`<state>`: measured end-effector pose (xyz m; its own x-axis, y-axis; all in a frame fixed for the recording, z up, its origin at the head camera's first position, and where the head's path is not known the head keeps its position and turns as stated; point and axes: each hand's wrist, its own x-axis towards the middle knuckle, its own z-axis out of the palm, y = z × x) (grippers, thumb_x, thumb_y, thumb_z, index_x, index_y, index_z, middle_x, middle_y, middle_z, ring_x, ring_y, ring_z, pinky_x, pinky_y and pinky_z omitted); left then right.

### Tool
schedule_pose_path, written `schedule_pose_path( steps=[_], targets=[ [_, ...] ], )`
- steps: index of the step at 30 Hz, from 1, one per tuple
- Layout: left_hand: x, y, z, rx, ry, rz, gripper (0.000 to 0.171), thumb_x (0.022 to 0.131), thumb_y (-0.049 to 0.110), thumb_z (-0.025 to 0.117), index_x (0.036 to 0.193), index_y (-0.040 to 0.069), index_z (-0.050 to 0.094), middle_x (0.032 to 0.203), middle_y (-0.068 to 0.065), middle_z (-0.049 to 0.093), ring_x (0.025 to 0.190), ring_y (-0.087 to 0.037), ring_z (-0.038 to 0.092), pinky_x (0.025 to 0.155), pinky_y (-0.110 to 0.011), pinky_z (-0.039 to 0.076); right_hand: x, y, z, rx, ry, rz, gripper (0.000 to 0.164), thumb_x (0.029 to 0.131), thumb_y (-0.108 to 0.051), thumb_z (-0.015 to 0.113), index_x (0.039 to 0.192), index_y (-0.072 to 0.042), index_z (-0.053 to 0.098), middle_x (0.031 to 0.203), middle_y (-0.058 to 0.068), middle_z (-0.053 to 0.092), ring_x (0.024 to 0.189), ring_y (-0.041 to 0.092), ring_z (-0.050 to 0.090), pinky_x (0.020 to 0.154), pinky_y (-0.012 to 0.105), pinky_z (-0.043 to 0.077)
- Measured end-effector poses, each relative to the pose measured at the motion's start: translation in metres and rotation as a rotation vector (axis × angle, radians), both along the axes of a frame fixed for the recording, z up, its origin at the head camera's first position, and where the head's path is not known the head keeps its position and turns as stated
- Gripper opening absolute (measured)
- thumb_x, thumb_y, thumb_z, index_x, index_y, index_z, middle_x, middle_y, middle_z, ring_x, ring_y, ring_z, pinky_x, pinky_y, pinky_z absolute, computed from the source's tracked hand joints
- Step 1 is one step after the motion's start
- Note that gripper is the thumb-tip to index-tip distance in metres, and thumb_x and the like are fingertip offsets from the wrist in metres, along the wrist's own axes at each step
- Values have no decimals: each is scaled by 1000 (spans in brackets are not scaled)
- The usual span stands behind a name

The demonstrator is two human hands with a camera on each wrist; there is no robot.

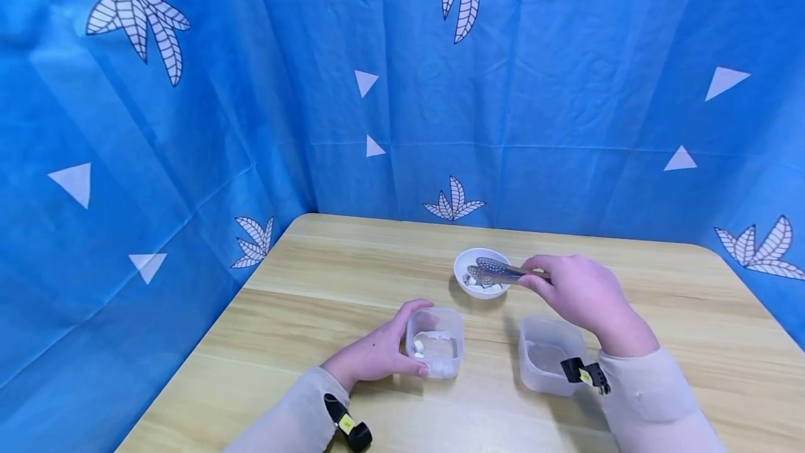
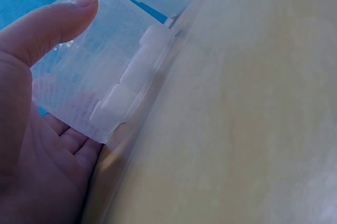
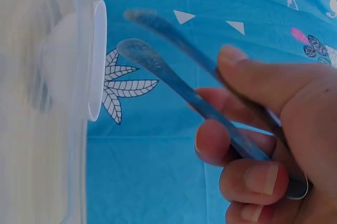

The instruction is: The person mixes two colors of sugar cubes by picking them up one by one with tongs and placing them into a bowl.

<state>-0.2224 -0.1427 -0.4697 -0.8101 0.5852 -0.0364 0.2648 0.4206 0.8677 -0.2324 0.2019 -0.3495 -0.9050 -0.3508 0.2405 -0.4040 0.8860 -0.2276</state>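
My right hand (image 1: 581,292) grips metal tongs (image 1: 499,271), whose perforated tips hover over a white bowl (image 1: 464,284) with white and dark pieces in it. In the right wrist view the tongs (image 3: 184,81) stand spread, with nothing seen between their tips. My left hand (image 1: 386,348) holds a clear plastic container (image 1: 457,341) on the table, thumb on the near side and fingers on the far side. Several white pieces (image 2: 139,68) lie along the container's bottom in the left wrist view.
A second clear plastic container (image 1: 525,362) stands on the right, below my right forearm. All of it rests on a light wooden table (image 1: 327,271). Blue cloth (image 1: 566,89) with leaf and triangle prints hangs behind and to the left.
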Motion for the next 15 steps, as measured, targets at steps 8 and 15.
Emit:
schedule_pose_path(
  steps=[8, 15],
  targets=[
    [1, -1, 1, 4, 1, 2, 106, 75, 33, 88, 157, 32, 21, 148, 1, 45, 137, -23, 41, 114, -52, 29, 10, -11, 7, -36, -94, 106, 24, 94, -42, 71, 110, -25, 74, 69, -15, 56, 59, 10, 47, 55, 32, 39],
    [0, 0, 0, 7, 13, -3, 104, 76, 32, 87, 156, 35, 21, 149, -4, 45, 135, -22, 43, 113, -51, 31, 12, -28, 17, -13, -146, 317, 24, 92, -43, 72, 109, -26, 74, 84, -21, 63, 66, 2, 52, 63, 29, 46]
  ],
)
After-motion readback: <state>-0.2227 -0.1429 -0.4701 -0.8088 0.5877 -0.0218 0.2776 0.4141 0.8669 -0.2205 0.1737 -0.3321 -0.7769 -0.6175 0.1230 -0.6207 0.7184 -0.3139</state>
